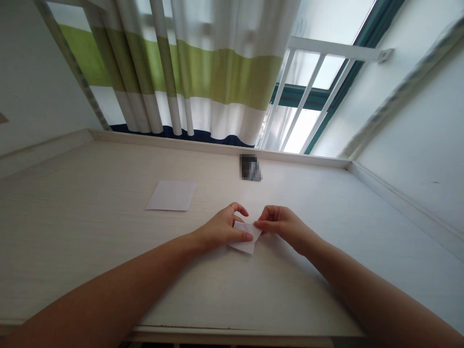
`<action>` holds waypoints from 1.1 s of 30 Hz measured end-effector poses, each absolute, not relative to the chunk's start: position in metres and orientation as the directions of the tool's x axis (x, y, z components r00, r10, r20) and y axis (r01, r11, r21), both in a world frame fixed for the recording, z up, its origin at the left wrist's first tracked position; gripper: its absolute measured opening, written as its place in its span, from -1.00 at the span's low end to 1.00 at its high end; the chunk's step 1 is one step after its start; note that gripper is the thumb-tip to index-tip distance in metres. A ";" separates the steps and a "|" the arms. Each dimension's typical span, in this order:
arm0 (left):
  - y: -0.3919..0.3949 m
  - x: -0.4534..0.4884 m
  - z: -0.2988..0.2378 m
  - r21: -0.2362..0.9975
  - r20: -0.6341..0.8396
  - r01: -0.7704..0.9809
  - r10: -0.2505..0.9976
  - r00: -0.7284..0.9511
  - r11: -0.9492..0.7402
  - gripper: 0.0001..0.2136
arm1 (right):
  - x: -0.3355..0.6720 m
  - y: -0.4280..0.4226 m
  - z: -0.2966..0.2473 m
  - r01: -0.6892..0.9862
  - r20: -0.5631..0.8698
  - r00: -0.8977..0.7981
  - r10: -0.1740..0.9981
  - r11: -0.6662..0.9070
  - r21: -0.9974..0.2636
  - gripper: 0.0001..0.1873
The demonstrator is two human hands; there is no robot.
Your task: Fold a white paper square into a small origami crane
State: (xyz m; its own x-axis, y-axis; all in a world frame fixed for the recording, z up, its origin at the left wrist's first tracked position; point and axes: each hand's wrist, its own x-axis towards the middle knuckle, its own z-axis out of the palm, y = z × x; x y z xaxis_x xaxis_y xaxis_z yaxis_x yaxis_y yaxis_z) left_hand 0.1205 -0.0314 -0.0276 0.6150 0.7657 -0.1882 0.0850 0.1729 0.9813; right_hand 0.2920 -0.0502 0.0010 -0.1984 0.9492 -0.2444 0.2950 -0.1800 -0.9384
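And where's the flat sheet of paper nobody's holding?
In the head view, the flat white sheet of paper lies on the tabletop, beyond the left forearm and left of the folded paper that the right hand pinches.

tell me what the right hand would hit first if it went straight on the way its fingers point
The folded paper that the right hand pinches; just past it, likely the left hand, though depth is hard to judge.
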 end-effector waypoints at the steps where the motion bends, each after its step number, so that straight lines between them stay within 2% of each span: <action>1: -0.031 0.120 -0.027 0.980 -0.191 0.084 0.752 0.631 0.179 -0.57 | 0.292 -0.050 0.001 0.285 -0.250 -0.190 0.949 -0.190 -0.940 -0.80; 7: -0.025 0.113 -0.027 0.967 -0.226 0.076 0.678 0.700 0.243 -0.52 | 0.295 -0.047 -0.002 0.296 -0.247 -0.132 0.960 -0.200 -0.934 -0.81; 14: -0.022 0.108 -0.020 0.962 -0.245 0.107 0.629 0.738 0.250 -0.52 | 0.295 -0.047 -0.001 0.263 -0.286 -0.138 0.948 -0.243 -0.934 -0.81; 17: -0.020 0.106 -0.021 0.961 -0.226 0.074 0.600 0.767 0.266 -0.53 | 0.296 -0.047 -0.001 0.224 -0.306 -0.141 0.942 -0.270 -0.936 -0.80; 19: -0.019 0.105 -0.024 0.971 -0.195 0.058 0.624 0.757 0.233 -0.57 | 0.296 -0.046 -0.002 0.226 -0.309 -0.129 0.942 -0.276 -0.934 -0.81; 21: -0.018 0.106 -0.028 0.986 -0.161 0.097 0.681 0.715 0.132 -0.68 | 0.297 -0.045 -0.003 0.246 -0.306 -0.111 0.946 -0.272 -0.930 -0.81; 23: -0.018 0.109 -0.030 0.977 -0.109 0.210 0.769 0.630 -0.034 -0.82 | 0.297 -0.044 -0.005 0.274 -0.301 -0.092 0.949 -0.266 -0.924 -0.82; 26: -0.021 0.113 -0.030 0.853 0.099 0.399 0.856 0.507 -0.335 -0.95 | 0.297 -0.043 -0.010 0.367 -0.283 -0.053 0.958 -0.245 -0.897 -0.84; 29: -0.026 0.115 -0.027 0.669 0.241 0.496 0.793 0.559 -0.553 -0.87 | 0.296 -0.042 -0.014 0.574 -0.206 -0.029 0.978 -0.153 -0.805 -0.86; 33: -0.028 0.114 -0.028 0.415 0.321 0.567 0.698 0.640 -0.711 -0.81 | 0.298 -0.043 -0.015 0.812 -0.037 -0.081 0.996 0.044 -0.582 -0.91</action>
